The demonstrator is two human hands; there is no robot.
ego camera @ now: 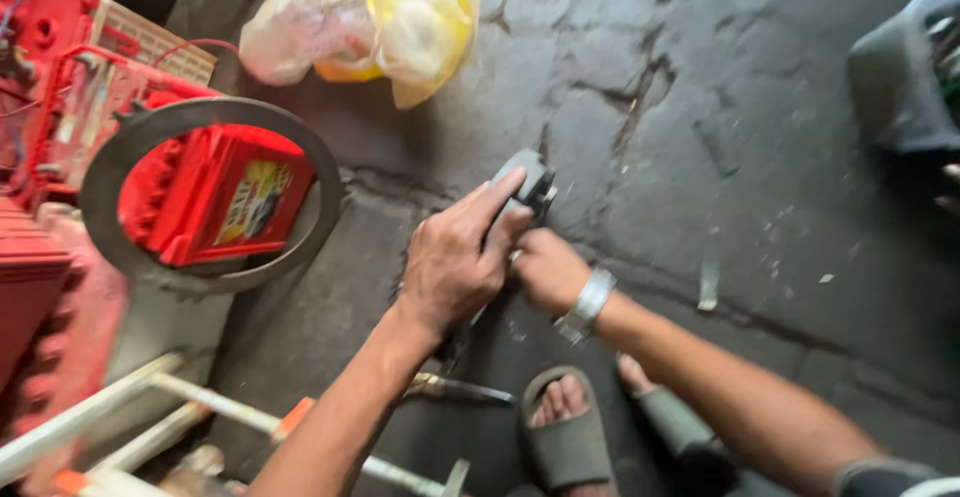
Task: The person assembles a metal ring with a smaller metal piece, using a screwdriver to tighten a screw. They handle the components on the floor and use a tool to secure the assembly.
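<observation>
Cracked dark concrete floor point(760, 107), one yellow bag point(365, 22)

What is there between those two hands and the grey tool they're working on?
Nothing visible. The left hand already lies over the grey tool, fingers along its top, and the right hand is pressed against it from below. No other object sits between them.

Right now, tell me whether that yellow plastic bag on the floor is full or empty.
Full: the yellow plastic bag bulges with rounded lumps inside, lying on the cracked floor.
</observation>
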